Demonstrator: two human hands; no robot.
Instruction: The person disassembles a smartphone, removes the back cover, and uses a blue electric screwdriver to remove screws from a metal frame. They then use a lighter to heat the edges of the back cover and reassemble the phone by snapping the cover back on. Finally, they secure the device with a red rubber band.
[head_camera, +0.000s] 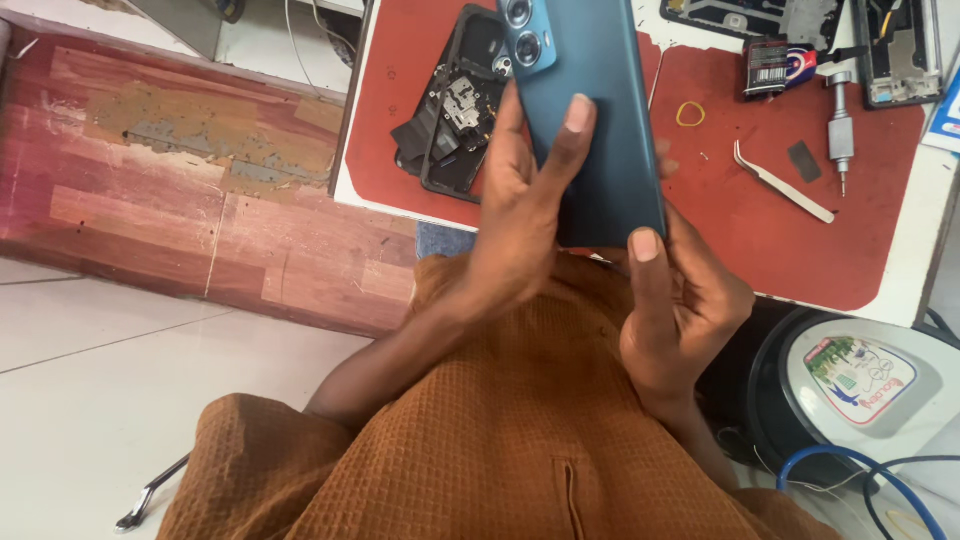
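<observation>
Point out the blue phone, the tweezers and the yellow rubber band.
blue phone (600, 130), head view, middle of its back cover.
tweezers (780, 184), head view, mid-length of the arms.
yellow rubber band (679, 112), head view, left side of the loop.

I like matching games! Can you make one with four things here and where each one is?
Things:
1. blue phone
2. tweezers
3. yellow rubber band
4. screwdriver

Places:
A. right of the tweezers, standing lengthwise on the red mat
B. held in both hands
C. lying slantwise on the mat, right of the phone
D. small loop between phone and tweezers

Pairs: 1-B, 2-C, 3-D, 4-A
</observation>
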